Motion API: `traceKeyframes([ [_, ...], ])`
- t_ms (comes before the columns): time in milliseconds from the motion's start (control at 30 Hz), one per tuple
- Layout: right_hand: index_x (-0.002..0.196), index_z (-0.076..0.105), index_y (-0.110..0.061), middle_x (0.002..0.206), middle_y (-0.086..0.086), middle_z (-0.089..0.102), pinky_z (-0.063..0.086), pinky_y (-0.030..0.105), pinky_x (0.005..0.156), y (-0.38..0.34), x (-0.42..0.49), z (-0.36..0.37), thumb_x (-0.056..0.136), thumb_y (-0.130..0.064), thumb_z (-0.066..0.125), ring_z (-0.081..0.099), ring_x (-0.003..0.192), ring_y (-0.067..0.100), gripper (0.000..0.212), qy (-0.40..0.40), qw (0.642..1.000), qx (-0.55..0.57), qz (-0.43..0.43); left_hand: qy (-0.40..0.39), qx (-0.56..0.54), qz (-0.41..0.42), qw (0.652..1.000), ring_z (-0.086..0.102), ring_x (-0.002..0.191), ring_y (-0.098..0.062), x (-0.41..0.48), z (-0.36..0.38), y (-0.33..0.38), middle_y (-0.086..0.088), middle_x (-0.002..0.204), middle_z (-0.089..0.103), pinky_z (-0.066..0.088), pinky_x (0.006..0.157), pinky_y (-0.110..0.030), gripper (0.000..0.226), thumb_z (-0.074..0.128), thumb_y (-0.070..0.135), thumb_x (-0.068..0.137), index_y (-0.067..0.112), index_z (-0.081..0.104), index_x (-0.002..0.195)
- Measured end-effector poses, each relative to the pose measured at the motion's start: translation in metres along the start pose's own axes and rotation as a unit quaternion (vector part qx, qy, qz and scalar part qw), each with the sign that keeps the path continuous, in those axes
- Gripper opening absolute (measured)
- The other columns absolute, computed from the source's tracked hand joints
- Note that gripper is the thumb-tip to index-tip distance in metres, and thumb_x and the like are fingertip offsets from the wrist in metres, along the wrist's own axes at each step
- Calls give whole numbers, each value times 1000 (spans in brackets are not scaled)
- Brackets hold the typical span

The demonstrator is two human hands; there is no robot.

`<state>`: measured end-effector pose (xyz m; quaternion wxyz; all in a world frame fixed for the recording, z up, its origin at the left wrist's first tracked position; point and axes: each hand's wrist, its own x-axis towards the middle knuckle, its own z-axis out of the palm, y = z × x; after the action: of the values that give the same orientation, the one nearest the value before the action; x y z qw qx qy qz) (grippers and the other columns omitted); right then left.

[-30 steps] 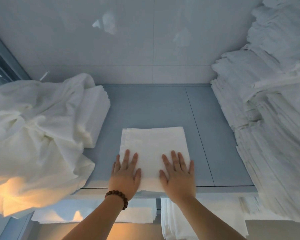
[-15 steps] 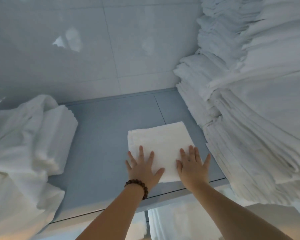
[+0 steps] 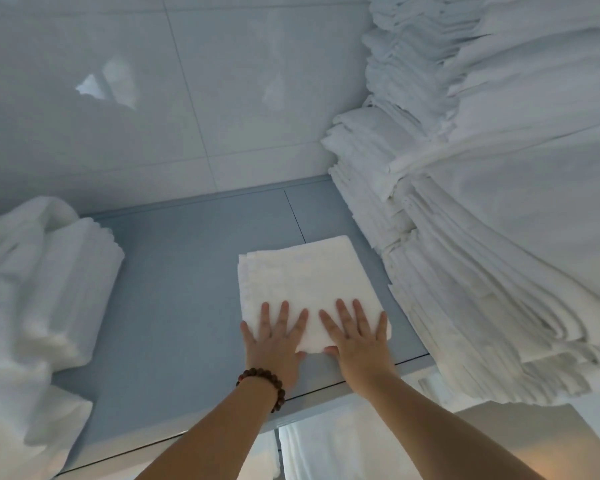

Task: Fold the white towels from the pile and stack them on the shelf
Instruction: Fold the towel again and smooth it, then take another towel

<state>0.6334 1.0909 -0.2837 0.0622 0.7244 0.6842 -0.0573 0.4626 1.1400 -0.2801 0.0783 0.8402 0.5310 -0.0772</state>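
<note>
Both hands flat, fingers spread: left hand (image 3: pixel 274 344) and right hand (image 3: pixel 357 341) press the folded towel's (image 3: pixel 302 275) near edge; it lies just ahead, right stack (image 3: pixel 465 289) beside.

Glossy pale wall tiles (image 3: pixel 222 81), faint reflections; warm light below.

The folded towel (image 3: pixel 305 285) was soft white cloth with a faintly nubbly weave. The shelf (image 3: pixel 174 292) beneath was smooth, matt grey-blue board. Behind it, the wall tiles (image 3: pixel 222 98) were glossy and reflective. A bracelet (image 3: pixel 264 384) of brown, wood-like beads looked polished.
</note>
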Motion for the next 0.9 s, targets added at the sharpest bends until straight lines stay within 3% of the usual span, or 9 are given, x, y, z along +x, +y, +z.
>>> traceKeyframes([
  [133,140,-26,-44,154,-5,-29,-16,65,107,19,28,-6,98,-50,17,-29,141,29,59,-7,999,6,30,-11,-9,4,1000,-27,139,-32,35,-9,11,5,155,-24,-6,108,-66,67,30,47,97,43,-20,141],
  [400,139,-27,-45,154,-5,-30,-8,68,108,44,60,-10,98,-50,20,-26,142,29,62,-28,997,7,64,-9,-7,7,1000,-26,140,-32,73,-17,27,4,155,-23,-7,109,-66,67,30,47,96,41,-17,144],
  [567,141,-23,-44,155,-5,-27,-7,67,108,44,60,-14,98,-50,19,-23,143,29,61,-37,998,2,58,-8,-21,29,999,-22,142,-24,64,-18,21,6,156,-20,-6,113,-58,71,32,51,93,36,-12,146],
  [767,149,-10,-30,158,-1,-17,-2,55,117,28,43,-31,102,-35,21,-15,146,25,56,-59,993,72,75,-25,-74,24,997,-11,145,-19,35,-33,13,1,158,-10,-1,117,-44,72,36,46,94,27,-6,149],
  [900,151,5,-25,160,-1,-3,6,49,118,1,14,-44,102,-34,26,-4,147,20,54,-10,988,132,80,19,-120,1,993,2,146,-18,4,-49,9,-2,159,4,2,117,-39,69,35,45,94,22,1,150],
])
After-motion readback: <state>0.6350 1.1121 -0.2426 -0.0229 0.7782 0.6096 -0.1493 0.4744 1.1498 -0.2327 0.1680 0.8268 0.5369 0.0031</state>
